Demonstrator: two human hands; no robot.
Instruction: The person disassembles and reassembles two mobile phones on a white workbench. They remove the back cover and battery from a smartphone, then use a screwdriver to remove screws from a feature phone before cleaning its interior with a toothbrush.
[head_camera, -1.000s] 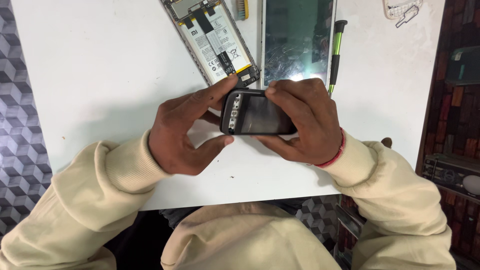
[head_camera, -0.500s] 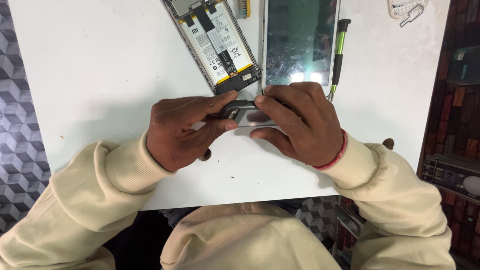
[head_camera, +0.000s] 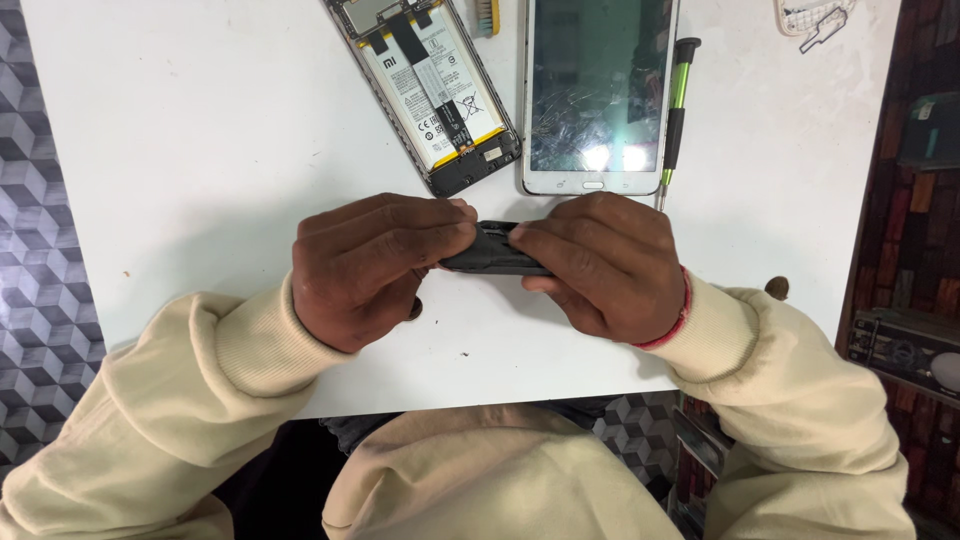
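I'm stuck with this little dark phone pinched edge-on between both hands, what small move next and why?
Probably work a thumb along the seam: the left hand and right hand grip the small dark phone edge-on above the white table, fingertips on its edge.

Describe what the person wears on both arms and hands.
Both arms are covered by long, loose cream-beige sweatshirt sleeves with ribbed cuffs at the wrists. The left hand is bare, with no glove, ring or watch visible. The right hand is bare as well, but a thin red band circles its wrist just ahead of the cuff.
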